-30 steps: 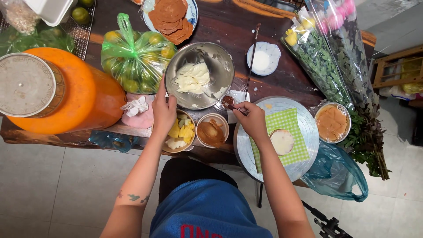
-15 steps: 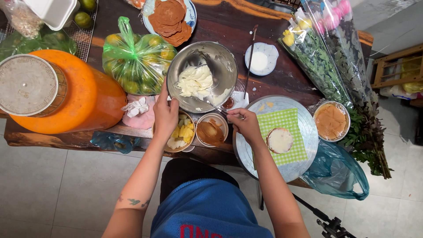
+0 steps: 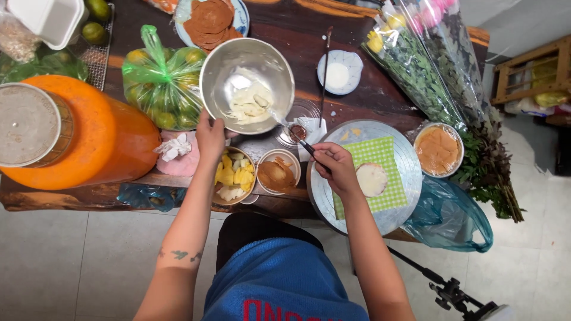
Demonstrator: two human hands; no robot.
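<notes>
Your left hand (image 3: 210,135) hides the near rim of the metal bowl (image 3: 247,85). The spoon (image 3: 284,124) tip is buried in white cream, perhaps. The orange jug (image 3: 89,139) is cut off at the frame's left edge.

Shiny metal bowl (image 3: 247,83); glossy dark wood table (image 3: 285,30); crinkled green plastic bag (image 3: 160,77).

Left hand (image 3: 211,138) tilts steel bowl (image 3: 247,83); right hand (image 3: 336,167) spoons (image 3: 284,123) white cream.

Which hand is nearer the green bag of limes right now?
Left. The left hand grips the steel bowl's rim right beside the green bag; the right hand holds a spoon beyond the bowl.
</notes>
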